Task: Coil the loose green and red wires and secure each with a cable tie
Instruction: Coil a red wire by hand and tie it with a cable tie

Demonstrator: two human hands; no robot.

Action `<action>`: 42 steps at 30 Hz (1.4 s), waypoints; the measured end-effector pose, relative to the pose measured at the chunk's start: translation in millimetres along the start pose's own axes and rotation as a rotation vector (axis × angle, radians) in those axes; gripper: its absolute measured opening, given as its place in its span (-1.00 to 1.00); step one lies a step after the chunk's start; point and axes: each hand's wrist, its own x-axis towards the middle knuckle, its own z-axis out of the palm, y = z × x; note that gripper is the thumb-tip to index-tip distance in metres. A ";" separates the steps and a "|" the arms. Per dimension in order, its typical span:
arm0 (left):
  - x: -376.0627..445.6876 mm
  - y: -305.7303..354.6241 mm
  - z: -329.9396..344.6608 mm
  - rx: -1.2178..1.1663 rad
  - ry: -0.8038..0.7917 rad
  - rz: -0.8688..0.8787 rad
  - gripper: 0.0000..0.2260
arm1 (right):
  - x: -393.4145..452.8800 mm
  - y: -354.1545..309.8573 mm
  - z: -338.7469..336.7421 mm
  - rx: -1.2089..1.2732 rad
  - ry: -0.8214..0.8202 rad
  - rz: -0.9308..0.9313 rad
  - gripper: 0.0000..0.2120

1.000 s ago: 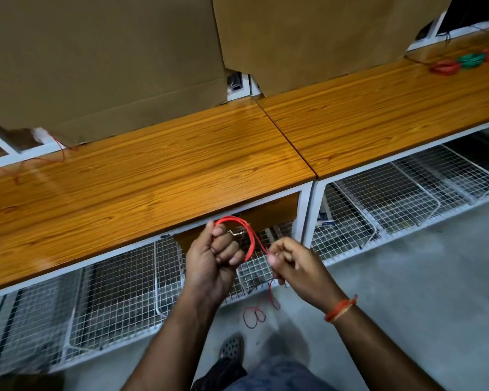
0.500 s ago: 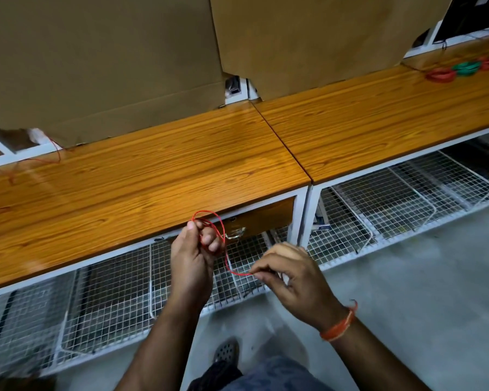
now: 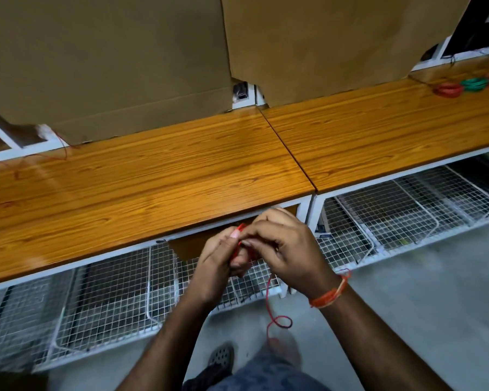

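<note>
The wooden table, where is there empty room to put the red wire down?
The wooden table is bare between the cardboard and its front edge. The far right end is crowded with coiled wires; thin loose red wire lies at the far left.

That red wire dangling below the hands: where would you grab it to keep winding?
Probably pinch the straight hanging stretch of the red wire just under the right hand, coming from the right. Lower down it curls into a loop, and the left hand already holds the coil.
</note>
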 end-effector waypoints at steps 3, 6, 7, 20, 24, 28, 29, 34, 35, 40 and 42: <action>2.3 2.3 -3.9 -0.125 0.008 -0.059 -0.63 | 10.1 1.2 3.2 0.104 0.038 0.117 -0.92; 5.7 6.6 -14.1 -0.177 -0.020 -0.093 -0.68 | 18.5 3.3 10.4 0.203 0.065 0.211 -0.93; 6.8 8.8 -17.2 -0.199 -0.031 -0.101 -0.70 | 20.8 3.6 14.5 0.230 0.074 0.237 -0.93; 40.4 32.3 -83.2 -0.529 0.086 -0.138 -0.70 | 72.1 3.5 104.4 0.100 0.125 0.407 -0.68; 54.8 46.6 -115.3 -0.529 0.090 -0.178 -0.72 | 99.8 -3.4 138.0 0.308 0.263 0.585 -0.59; 64.1 57.5 -140.1 -0.570 0.005 -0.199 -0.74 | 124.1 -7.9 161.2 0.507 0.357 0.729 -0.44; 65.3 59.1 -145.7 -0.587 -0.019 -0.202 -0.74 | 128.0 -9.8 164.4 0.475 0.373 0.711 -0.44; 70.4 61.9 -172.2 -0.792 -0.134 -0.307 -0.58 | 142.3 -21.0 178.1 0.168 0.406 0.534 -0.52; 70.7 62.8 -176.9 -0.824 -0.152 -0.326 -0.56 | 143.7 -23.1 182.5 0.146 0.416 0.520 -0.55; 69.6 66.7 -190.2 -0.893 -0.202 -0.402 -0.63 | 147.0 -27.4 197.4 0.106 0.471 0.496 -0.60; 71.8 70.9 -191.5 -0.902 -0.188 -0.412 -0.68 | 151.0 -28.6 198.6 0.121 0.479 0.494 -0.61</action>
